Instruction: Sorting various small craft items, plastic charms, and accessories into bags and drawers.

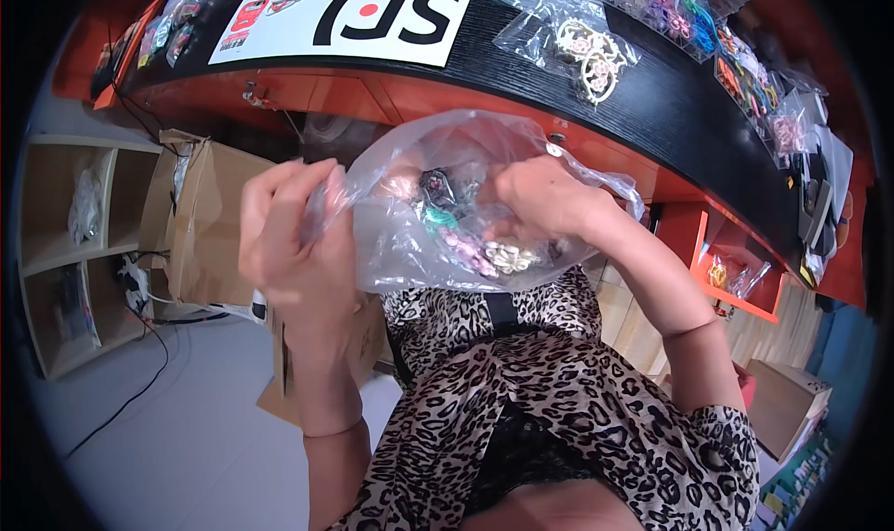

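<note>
A large clear plastic bag [386, 247] hangs in front of my body, its mouth spread wide. My left hand [296, 228] is closed on the bag's left edge, fingers and thumb pinching the film. Reaching in from the right, my right hand [545, 196] is inside the mouth with its fingers curled down; the fingertips are partly hidden, so what they hold does not show. Small packed bundles lie in the bag: a black one [438, 188], a green one [440, 218], a pink-purple one [466, 250] and a cream one [510, 257].
Beyond the bag curves a black-topped desk [391, 88] with red drawers. On it are a white printed sheet [307, 33], bagged cream loops [591, 61] and colourful packets [684, 19]. A cardboard box [228, 219] and shelf [93, 261] stand left; an open red drawer [736, 261] juts out right.
</note>
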Tool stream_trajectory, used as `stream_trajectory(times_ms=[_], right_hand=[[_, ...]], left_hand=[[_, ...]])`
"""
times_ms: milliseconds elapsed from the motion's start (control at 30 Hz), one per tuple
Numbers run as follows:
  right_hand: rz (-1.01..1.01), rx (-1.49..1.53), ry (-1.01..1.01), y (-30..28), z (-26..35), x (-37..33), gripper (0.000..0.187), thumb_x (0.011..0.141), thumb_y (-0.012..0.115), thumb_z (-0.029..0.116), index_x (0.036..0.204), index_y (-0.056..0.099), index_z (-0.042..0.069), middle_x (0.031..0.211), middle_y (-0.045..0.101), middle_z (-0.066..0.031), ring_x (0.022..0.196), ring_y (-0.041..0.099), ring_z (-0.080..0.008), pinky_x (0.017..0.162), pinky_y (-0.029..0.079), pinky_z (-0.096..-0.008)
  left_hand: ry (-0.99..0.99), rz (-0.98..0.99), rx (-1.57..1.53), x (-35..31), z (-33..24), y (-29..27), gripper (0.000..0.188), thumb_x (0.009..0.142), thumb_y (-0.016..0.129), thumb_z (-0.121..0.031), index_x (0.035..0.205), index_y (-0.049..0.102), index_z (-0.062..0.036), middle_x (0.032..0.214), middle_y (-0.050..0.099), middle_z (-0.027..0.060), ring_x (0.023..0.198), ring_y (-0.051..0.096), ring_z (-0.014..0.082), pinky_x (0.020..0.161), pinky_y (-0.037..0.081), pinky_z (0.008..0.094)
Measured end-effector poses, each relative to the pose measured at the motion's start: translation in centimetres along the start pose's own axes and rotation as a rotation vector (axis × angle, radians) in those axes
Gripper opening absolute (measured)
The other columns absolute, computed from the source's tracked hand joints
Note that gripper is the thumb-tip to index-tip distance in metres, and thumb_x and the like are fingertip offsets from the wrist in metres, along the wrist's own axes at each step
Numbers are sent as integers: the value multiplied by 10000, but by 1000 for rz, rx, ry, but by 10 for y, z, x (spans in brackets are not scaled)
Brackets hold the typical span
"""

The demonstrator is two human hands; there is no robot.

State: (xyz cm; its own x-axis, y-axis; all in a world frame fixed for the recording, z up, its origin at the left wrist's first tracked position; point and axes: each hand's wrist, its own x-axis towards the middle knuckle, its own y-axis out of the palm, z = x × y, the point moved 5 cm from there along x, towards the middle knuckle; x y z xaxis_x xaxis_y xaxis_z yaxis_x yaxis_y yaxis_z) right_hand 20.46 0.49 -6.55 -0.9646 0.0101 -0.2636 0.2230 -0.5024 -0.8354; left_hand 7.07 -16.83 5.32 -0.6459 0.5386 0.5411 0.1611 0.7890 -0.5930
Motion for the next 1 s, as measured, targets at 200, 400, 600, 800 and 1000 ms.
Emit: stream_trajectory(times_ms=[200,400,600,800,1000], right_hand=[[-160,92,237,26,3,87,465,857,712,412,1127,707,33,1114,704,-183,1049,676,-345,872,539,-445],[14,14,251,80,11,121,392,896,659,327,1172,691,51,1144,701,-180,1081,672,-321,877,536,-425],[-74,592,117,74,-11,110,330,925,611,204,1204,682,42,1165,707,-132,1069,679,-265,847,547,-394],[-120,1572,6,45,-2,86,296,946,566,90,1207,667,-7,1159,702,-111,1031,676,-235,890,546,-363],[-119,1320,-37,20,5,55,444,933,536,-18,1370,576,45,1260,664,-101,1138,624,-194,916,525,-345]], left_hand=[[-114,58,74,-5,-17,-16,147,864,718,-6,1004,726,-49,963,619,53,721,552,103,583,452,242],[-157,9,50,-8,-10,-27,150,869,709,-3,1009,727,-53,965,621,59,716,558,103,581,452,241],[-136,-20,30,-11,1,-28,123,864,747,-33,987,741,-40,933,631,13,672,461,40,561,360,193],[-105,-35,77,0,-6,-30,145,863,715,-11,1001,726,-52,927,631,41,669,504,90,533,378,236],[-166,-31,51,5,-12,-35,168,849,728,-18,1012,724,-55,938,634,37,653,481,84,547,381,230]])
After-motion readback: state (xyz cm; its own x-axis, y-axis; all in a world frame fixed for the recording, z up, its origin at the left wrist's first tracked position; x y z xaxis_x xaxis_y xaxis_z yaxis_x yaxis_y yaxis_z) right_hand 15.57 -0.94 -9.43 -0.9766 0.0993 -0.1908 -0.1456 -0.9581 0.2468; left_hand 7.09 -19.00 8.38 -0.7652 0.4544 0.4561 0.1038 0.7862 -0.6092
